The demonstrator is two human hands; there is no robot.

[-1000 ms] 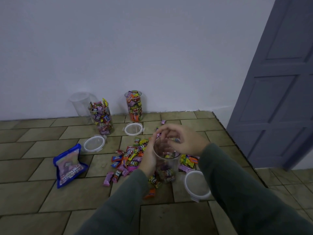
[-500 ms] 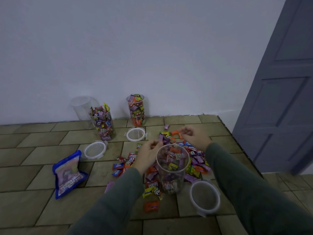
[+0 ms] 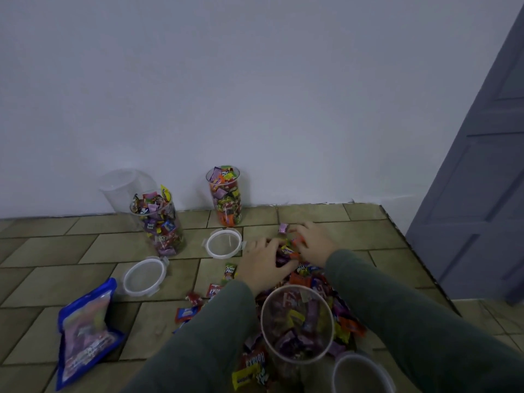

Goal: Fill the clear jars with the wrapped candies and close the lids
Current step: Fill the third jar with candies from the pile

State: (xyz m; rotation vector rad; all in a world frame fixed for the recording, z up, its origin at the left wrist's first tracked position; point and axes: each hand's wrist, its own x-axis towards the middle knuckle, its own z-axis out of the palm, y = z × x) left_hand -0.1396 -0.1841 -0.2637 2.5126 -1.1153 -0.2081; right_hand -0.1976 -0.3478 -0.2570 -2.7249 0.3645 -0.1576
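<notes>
Scooping at the candies (image 3: 304, 279) beyond the open jar (image 3: 296, 324), both the left hand (image 3: 262, 265) and right hand (image 3: 313, 243) curl fingers around wrappers, jar mouth nearer the wrists.

Clear plastic jar (image 3: 296, 321), glossy candy wrappers (image 3: 307, 282), matt floor tiles (image 3: 56, 279).

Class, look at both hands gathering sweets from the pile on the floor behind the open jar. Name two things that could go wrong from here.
1. The open jar stands between the forearms, close to both sleeves. Drawing the left hand and right hand back could knock it over.

2. The two full jars by the wall are uncovered, their lids lying on the tiles. A bump might spill them.
</notes>
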